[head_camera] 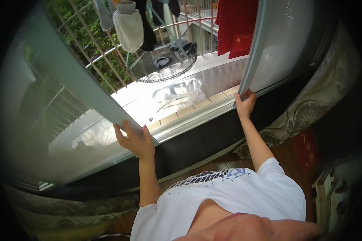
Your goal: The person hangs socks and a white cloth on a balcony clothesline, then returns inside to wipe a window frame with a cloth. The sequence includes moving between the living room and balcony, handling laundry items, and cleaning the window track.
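Before me is a sliding window whose two sashes stand apart. My left hand (137, 143) rests low on the frame of the left window sash (108, 105), its thumb by the inner edge and its fingers spread over the frame. My right hand (246, 104) holds the bottom of the upright edge of the right window sash (255, 54), thumb on the opening side. Between the hands runs the pale window track (196, 119), with a strip of beige tiles (185, 112) just beyond it.
Outside, clear plastic (179, 92) and a round fan guard (163, 63) lie on the ledge. Socks (128, 28) and a red cloth (236, 30) hang above, before metal bars (90, 51). Below the window are a dark sill (199, 135) and a patterned curtain (307, 111) at right.
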### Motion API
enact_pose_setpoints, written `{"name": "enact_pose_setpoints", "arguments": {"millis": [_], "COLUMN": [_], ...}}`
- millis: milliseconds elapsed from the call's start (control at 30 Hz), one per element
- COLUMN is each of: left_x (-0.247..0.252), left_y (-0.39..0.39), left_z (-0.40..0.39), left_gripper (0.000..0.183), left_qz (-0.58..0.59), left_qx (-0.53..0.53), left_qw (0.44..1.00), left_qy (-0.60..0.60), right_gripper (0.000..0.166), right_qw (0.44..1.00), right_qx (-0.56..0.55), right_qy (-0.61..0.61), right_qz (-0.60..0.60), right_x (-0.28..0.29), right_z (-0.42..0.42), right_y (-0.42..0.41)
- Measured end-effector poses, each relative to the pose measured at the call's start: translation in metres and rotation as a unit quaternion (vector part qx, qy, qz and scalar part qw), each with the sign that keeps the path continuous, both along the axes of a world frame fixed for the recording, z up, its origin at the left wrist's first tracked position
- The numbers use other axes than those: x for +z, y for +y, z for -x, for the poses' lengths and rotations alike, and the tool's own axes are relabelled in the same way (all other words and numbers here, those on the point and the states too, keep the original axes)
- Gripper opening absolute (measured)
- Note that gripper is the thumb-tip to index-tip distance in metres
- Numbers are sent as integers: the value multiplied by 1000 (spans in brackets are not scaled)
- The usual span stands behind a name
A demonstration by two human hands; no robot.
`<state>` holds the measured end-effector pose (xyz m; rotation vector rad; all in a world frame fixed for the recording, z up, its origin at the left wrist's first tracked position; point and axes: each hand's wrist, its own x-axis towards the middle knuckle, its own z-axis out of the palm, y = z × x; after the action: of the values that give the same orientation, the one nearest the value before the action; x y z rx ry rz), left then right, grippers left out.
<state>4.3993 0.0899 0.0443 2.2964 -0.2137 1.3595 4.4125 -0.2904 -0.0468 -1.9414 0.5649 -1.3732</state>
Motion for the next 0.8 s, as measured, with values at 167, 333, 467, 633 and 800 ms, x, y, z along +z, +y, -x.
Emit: {"name": "enact_pose_setpoints", "arguments": {"millis": [167, 333, 467, 633, 800], "left_x": [5, 4, 4, -2, 0], "left_y": [-5, -6, -7, -2, -9], "left_z": [0, 0, -1, -4, 0], "left_gripper": [70, 73, 79, 81, 84], "left_qz": [-16, -21, -27, -34, -17], "left_qx": [4, 10, 18, -3, -23], "left_qw": [1000, 1000, 999, 999, 1000], "left_qy": [-5, 0, 1, -14, -3], "right_gripper": [52, 48, 51, 61, 71], "right_qw": [1000, 995, 983, 958, 931], "right_qx": [25, 94, 182, 281, 351], "right_qy": [0, 9, 23, 58, 95], "right_qz": [-3, 16, 3, -8, -17], "right_x": [3, 8, 12, 22, 30], "right_z": [9, 20, 32, 48, 54], "right_y": [33, 92, 134, 178, 207]}}
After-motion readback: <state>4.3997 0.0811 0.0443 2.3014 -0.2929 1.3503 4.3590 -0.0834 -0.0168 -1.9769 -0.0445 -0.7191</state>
